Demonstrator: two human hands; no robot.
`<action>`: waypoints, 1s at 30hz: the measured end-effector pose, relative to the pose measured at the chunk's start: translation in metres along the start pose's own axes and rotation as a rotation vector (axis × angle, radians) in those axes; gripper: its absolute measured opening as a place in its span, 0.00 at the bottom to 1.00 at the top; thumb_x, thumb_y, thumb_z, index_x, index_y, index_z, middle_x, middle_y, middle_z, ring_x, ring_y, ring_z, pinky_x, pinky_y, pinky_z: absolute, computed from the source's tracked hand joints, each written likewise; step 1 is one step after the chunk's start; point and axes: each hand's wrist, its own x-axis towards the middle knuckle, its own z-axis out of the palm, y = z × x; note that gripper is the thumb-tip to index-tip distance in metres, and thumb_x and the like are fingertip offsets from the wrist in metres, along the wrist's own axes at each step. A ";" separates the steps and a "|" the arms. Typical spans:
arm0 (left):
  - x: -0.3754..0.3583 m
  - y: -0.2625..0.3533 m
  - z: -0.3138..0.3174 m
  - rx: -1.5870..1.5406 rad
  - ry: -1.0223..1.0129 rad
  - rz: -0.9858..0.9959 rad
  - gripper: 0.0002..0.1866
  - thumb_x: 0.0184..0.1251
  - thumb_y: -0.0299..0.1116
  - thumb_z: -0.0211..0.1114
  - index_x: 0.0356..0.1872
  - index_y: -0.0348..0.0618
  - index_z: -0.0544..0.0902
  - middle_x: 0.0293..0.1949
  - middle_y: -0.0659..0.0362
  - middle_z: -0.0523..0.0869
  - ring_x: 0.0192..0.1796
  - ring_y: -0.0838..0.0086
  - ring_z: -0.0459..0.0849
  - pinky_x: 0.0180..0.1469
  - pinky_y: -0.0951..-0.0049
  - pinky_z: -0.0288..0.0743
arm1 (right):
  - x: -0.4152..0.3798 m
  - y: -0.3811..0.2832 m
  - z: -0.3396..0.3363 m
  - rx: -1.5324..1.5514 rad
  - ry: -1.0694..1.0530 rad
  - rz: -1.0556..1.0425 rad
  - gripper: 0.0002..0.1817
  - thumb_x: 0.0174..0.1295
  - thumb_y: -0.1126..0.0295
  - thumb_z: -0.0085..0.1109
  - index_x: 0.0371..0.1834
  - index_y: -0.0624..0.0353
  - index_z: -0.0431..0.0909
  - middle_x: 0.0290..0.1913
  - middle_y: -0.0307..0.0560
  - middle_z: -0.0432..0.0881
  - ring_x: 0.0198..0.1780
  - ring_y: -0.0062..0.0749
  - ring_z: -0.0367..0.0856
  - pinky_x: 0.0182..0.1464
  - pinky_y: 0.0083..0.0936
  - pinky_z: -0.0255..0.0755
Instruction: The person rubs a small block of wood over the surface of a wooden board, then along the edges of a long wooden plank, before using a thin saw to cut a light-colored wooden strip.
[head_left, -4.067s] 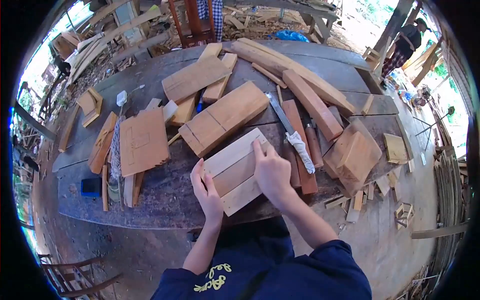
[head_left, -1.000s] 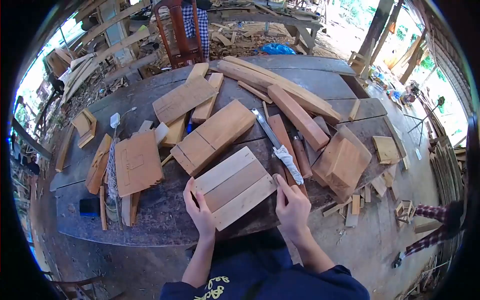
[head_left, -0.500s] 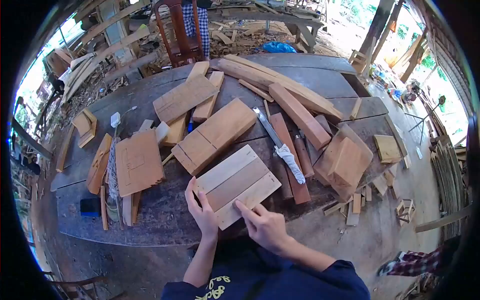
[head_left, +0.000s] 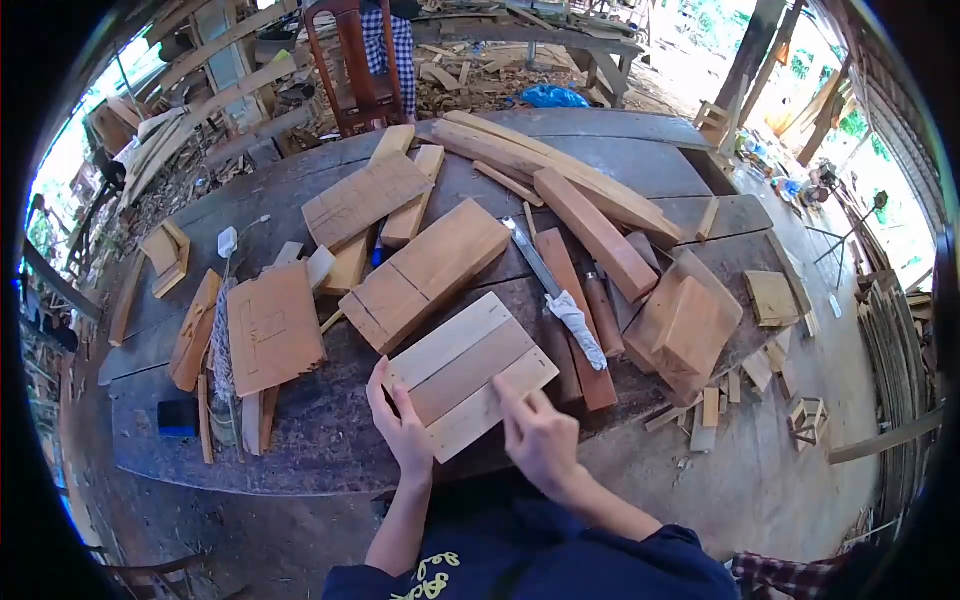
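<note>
A square wooden panel [head_left: 472, 371] made of joined strips, pale on the outside and browner in the middle, is tilted in front of me over the table's near edge. My left hand [head_left: 405, 432] grips its left side, thumb on the top face and the other fingers at the edge. On the lower pale strip rests the stretched index finger of my right hand [head_left: 541, 436]; its other fingers are curled, with no tool visible in them. Beyond the panel lies a thick block [head_left: 427, 272] with dark lines across it. A handsaw blade [head_left: 533, 258] with a white-wrapped handle [head_left: 577, 330] lies to the right.
The dark wooden table [head_left: 330, 450] carries several boards, a reddish beam [head_left: 597, 232], a chisel-like tool with a wooden handle [head_left: 603, 312] and a black box-like item [head_left: 178, 418]. A chair [head_left: 355, 75] and a person in checked trousers [head_left: 400, 60] are behind. Offcuts [head_left: 705, 425] lie at right.
My right index finger has slid up and rightward across the panel. My left hand keeps its hold. The plaid-clad person at the lower right has shifted lower and left in view.
</note>
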 end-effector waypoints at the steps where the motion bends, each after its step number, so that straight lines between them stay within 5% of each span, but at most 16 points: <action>1: 0.000 -0.001 0.001 -0.014 0.004 -0.001 0.19 0.79 0.26 0.49 0.66 0.35 0.73 0.65 0.49 0.77 0.69 0.59 0.73 0.74 0.62 0.61 | -0.004 -0.006 0.001 0.020 -0.037 -0.017 0.27 0.63 0.72 0.62 0.68 0.42 0.78 0.32 0.46 0.78 0.24 0.41 0.82 0.27 0.36 0.77; 12: -0.002 -0.001 0.001 -0.028 0.007 -0.004 0.19 0.79 0.26 0.49 0.67 0.35 0.73 0.65 0.50 0.77 0.69 0.59 0.73 0.73 0.63 0.61 | -0.001 0.015 -0.014 -0.152 0.035 0.091 0.26 0.65 0.70 0.61 0.69 0.44 0.77 0.31 0.46 0.77 0.24 0.43 0.81 0.27 0.40 0.75; 19: -0.001 -0.003 0.000 -0.080 -0.012 -0.027 0.19 0.79 0.25 0.49 0.67 0.35 0.73 0.67 0.49 0.75 0.71 0.59 0.71 0.75 0.62 0.59 | -0.018 -0.011 -0.011 0.261 -0.160 -0.153 0.26 0.62 0.71 0.64 0.66 0.43 0.80 0.29 0.46 0.76 0.25 0.42 0.82 0.28 0.37 0.77; 20: -0.001 -0.005 -0.001 -0.077 -0.031 -0.021 0.20 0.78 0.24 0.49 0.68 0.35 0.72 0.68 0.49 0.74 0.73 0.59 0.70 0.75 0.62 0.58 | -0.016 -0.005 -0.016 0.227 -0.168 -0.057 0.24 0.63 0.72 0.63 0.64 0.43 0.81 0.28 0.47 0.78 0.26 0.43 0.82 0.29 0.38 0.77; 24: -0.007 -0.007 -0.016 -0.020 -0.093 0.016 0.24 0.78 0.28 0.53 0.72 0.35 0.67 0.74 0.45 0.66 0.77 0.55 0.63 0.78 0.60 0.53 | -0.001 0.029 -0.046 0.177 0.146 0.094 0.21 0.65 0.77 0.64 0.62 0.51 0.84 0.30 0.49 0.80 0.25 0.37 0.79 0.31 0.31 0.74; 26: -0.017 0.001 -0.030 0.055 -0.242 0.231 0.31 0.76 0.33 0.58 0.75 0.35 0.62 0.78 0.41 0.56 0.79 0.50 0.57 0.80 0.56 0.48 | 0.003 0.033 -0.057 0.224 0.256 0.184 0.20 0.65 0.79 0.63 0.61 0.58 0.83 0.30 0.49 0.79 0.27 0.29 0.76 0.34 0.27 0.73; 29: -0.028 0.014 -0.052 0.298 -0.505 0.368 0.39 0.66 0.39 0.69 0.76 0.42 0.64 0.79 0.40 0.54 0.80 0.46 0.55 0.80 0.50 0.50 | 0.003 0.037 -0.062 0.334 0.242 0.309 0.19 0.70 0.80 0.58 0.64 0.71 0.78 0.57 0.53 0.85 0.58 0.30 0.83 0.62 0.22 0.72; 30: -0.029 0.015 -0.055 0.393 -0.639 0.469 0.44 0.60 0.42 0.75 0.76 0.45 0.64 0.79 0.39 0.53 0.80 0.44 0.54 0.79 0.47 0.52 | 0.003 0.043 -0.051 0.339 0.349 0.229 0.20 0.68 0.82 0.60 0.63 0.64 0.80 0.39 0.52 0.84 0.38 0.25 0.81 0.46 0.23 0.75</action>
